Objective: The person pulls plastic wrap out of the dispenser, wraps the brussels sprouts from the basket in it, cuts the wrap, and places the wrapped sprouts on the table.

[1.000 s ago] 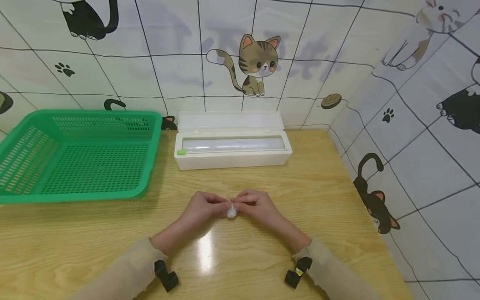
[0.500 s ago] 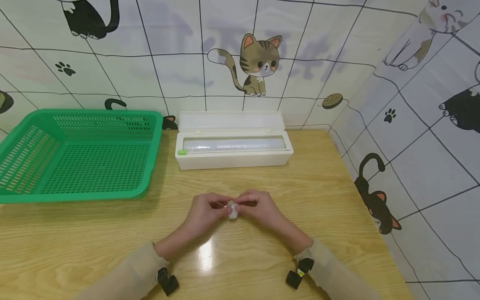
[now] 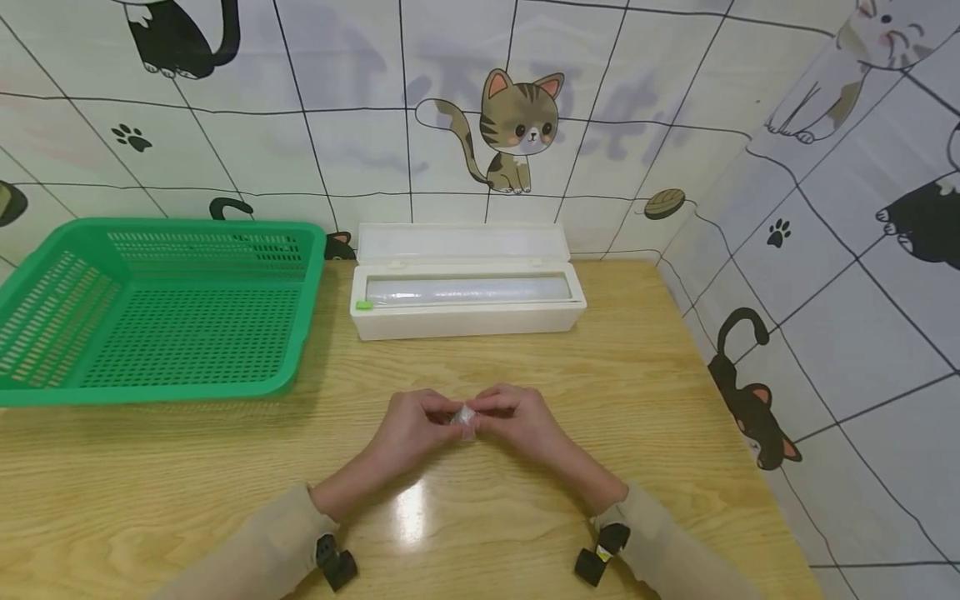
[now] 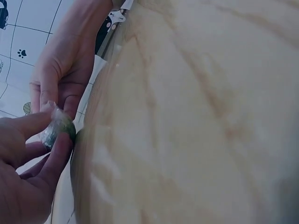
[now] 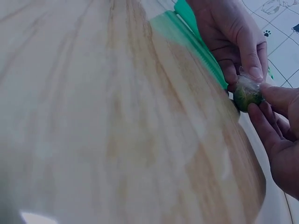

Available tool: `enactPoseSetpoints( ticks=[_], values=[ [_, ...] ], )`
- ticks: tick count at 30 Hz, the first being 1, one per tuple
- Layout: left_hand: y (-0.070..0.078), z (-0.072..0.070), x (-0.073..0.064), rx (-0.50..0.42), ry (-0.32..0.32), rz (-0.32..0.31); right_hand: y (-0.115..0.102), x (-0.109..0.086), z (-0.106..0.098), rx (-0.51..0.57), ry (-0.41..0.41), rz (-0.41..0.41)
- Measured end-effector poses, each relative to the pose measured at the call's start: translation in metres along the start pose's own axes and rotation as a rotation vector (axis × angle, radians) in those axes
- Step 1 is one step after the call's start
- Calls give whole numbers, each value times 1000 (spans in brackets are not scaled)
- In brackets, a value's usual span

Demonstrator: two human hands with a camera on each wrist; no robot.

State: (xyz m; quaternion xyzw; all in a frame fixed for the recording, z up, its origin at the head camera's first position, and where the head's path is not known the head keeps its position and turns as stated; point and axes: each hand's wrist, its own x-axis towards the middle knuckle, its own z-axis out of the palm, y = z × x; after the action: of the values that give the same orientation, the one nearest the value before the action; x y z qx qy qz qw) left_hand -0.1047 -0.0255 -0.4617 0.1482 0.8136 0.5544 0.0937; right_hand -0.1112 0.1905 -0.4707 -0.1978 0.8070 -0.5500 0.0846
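A small round green fruit (image 5: 246,98), like a lime, is wrapped in clear cling film (image 4: 55,112) that bunches up at its top. Both hands hold it between them, close over the wooden table in front of the body. My left hand (image 3: 408,427) pinches it from the left with thumb and fingers. From the right, the thumb and fingers of my right hand (image 3: 519,421) grip the film and the fruit. In the head view the fingertips cover most of the bundle; the wrist views show its green side.
Behind the hands stands a white cling film dispenser (image 3: 468,323), lid up, with a film roll (image 3: 468,289) inside and a green slider (image 3: 364,305) at its left. A green plastic basket (image 3: 187,390) is at the left. A cat-print wall covering (image 3: 337,150) borders the wooden table (image 3: 585,367).
The fingers shift their hold on the wrapped fruit and turn it slightly; the film now shows on top between the thumbs. Both hands stay in nearly the same place.
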Motion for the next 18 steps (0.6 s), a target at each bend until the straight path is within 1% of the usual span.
enactPoseSetpoints(
  ticks=[2, 4, 8, 12, 16, 18],
  values=[
    [-1, 0, 2, 21, -18, 18, 0, 0, 0, 7, 11, -10],
    [-1, 1, 3, 47, -34, 47, 2, -1, 0, -11, 17, -30],
    [-1, 0, 6, 122, -64, 105, 2, -1, -1, -111, 5, -88],
    [-1, -2, 8, 177, -107, 142, -1, -1, -3, -199, -51, -127],
    [1, -4, 9, 202, -140, 152, 0, 1, -7, -236, -112, -161],
    [2, -4, 10, 203, -156, 150, 1, 2, -9, -266, -138, -198]
  ],
)
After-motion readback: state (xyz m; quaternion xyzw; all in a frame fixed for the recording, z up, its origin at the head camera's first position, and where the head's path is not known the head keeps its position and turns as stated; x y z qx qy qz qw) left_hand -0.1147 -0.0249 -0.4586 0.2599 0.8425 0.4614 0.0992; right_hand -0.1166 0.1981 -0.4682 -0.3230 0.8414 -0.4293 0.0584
